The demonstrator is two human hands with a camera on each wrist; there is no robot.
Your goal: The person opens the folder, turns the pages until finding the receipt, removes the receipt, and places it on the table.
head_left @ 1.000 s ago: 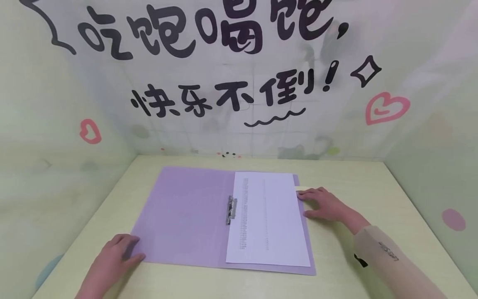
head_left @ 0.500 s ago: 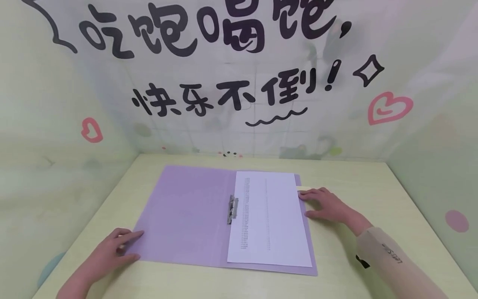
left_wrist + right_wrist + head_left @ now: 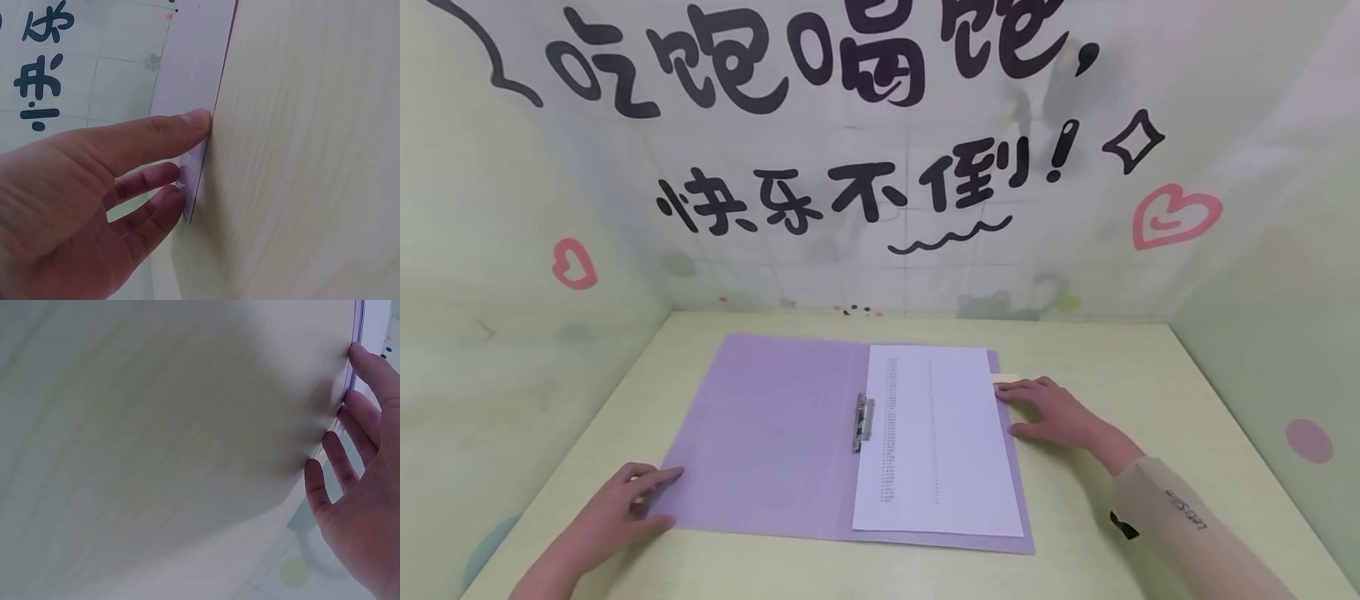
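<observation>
From the head view, I see a purple folder spread on the table between left hand and right hand, white sheet and metal clip inside. Left wrist: fingers apart, touching its near-left corner. Right wrist: fingers parted, touching its right edge.

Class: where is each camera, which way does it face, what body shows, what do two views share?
Head: on the head, facing forward and down at the purple folder; left grip, right grip, sleeve show.
Left wrist: worn there, facing folder and tabletop; left grip shows.
Right wrist: worn there, facing tabletop; right grip shows.
Shared by head and left wrist: folder, left grip.
</observation>
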